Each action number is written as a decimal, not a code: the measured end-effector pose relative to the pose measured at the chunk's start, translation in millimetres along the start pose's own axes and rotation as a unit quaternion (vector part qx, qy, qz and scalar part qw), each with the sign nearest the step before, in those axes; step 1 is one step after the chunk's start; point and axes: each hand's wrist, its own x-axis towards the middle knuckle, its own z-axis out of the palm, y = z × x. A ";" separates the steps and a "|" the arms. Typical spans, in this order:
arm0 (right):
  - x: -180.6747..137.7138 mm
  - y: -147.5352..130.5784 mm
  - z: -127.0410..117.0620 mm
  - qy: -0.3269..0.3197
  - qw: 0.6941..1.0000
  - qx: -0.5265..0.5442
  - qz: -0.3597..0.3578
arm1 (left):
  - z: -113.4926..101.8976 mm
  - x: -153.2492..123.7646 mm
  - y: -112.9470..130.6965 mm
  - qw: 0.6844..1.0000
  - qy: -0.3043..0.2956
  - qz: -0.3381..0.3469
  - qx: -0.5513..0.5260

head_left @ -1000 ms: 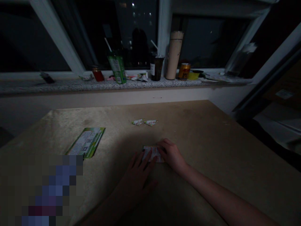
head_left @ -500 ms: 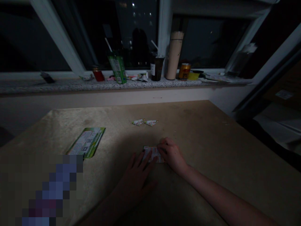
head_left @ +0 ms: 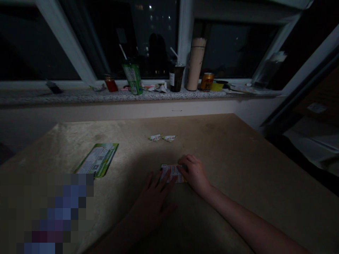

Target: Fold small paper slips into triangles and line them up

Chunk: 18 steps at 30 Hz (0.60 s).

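Note:
A small flat printed piece [head_left: 173, 170], seemingly a packet or card, lies on the wooden table in front of me. My left hand [head_left: 156, 192] rests palm down with its fingers spread, the fingertips pressing on the left and lower part of that piece. At its right edge, my right hand [head_left: 194, 173] has its fingers curled and closed, with the thumb lying over the print. The curled fingers hide the piece's right end. Two small torn printed scraps [head_left: 169, 138] lie farther back on the table.
To the left lies a larger green and white printed packet [head_left: 99, 160]; a blurred patch covers its near end. On the windowsill [head_left: 156, 95] stand a green cup [head_left: 133, 78], a dark cup [head_left: 176, 77], a beige flask [head_left: 196, 65], a gold can [head_left: 207, 82] and a red jar [head_left: 110, 84].
My right hand's fingers have shifted slightly right along the piece's edge, uncovering a little more print. My left hand stays in place. The view has tilted very slightly.

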 end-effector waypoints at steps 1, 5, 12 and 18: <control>0.1 -0.4 -0.2 -0.002 1.000 -0.004 -0.003 | -0.5 0.2 0.4 1.000 -0.002 -0.001 0.000; 1.8 -0.9 -5.3 -0.014 0.996 0.083 -0.036 | -3.7 0.0 2.7 1.000 -0.004 0.001 -0.003; -17.2 -8.0 -45.0 -0.145 0.970 0.105 -0.163 | -5.6 -0.7 5.3 1.000 -0.012 -0.005 -0.001; -45.5 -3.8 -55.0 -0.195 0.962 0.021 -0.188 | -3.5 -1.2 4.0 1.000 -0.007 -0.002 -0.005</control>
